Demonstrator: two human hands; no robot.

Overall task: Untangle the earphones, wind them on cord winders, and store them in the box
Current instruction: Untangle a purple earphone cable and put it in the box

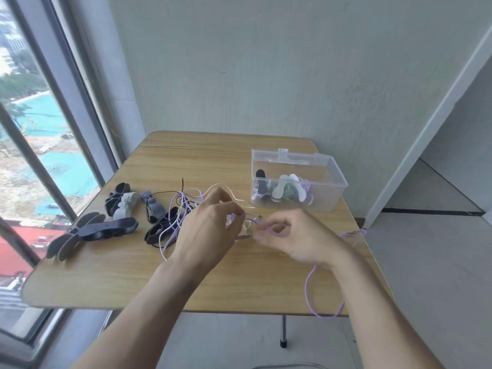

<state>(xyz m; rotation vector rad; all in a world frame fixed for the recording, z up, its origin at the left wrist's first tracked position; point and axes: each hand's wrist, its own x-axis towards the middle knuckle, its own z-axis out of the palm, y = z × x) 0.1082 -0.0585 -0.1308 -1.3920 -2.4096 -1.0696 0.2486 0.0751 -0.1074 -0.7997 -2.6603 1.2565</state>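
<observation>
Window (40, 145) at far left, well left of the table (127, 275). On the table's left part lie loose cord winders (106, 230): a dark flat one nearest the table's left edge, with dark, white and grey ones behind it, toward the wall.

Just right of those winders, a tangle of earphones (177, 217) with purple, white and dark cords mixed, some loops lifted off the table.

Left hand (210, 233) is over the table's middle, right beside the tangle. Its fingers are curled and its fingertips pinch the purple cord (310, 288). Right hand (295, 235) is just right of the left one, with thumb and forefinger closed on the same purple cord and the remaining fingers loosely bent. The hands are close together, the cord strung between them.

From the right hand the purple cord drops, loops over the table's near edge and comes back up behind the right forearm. A further bit of it shows at the table's right edge.

Clear plastic box (319, 203) sits on the table's far right part, open at the top. Inside are several wound earphones on dark and white winders. Box stands apart from both hands.
</observation>
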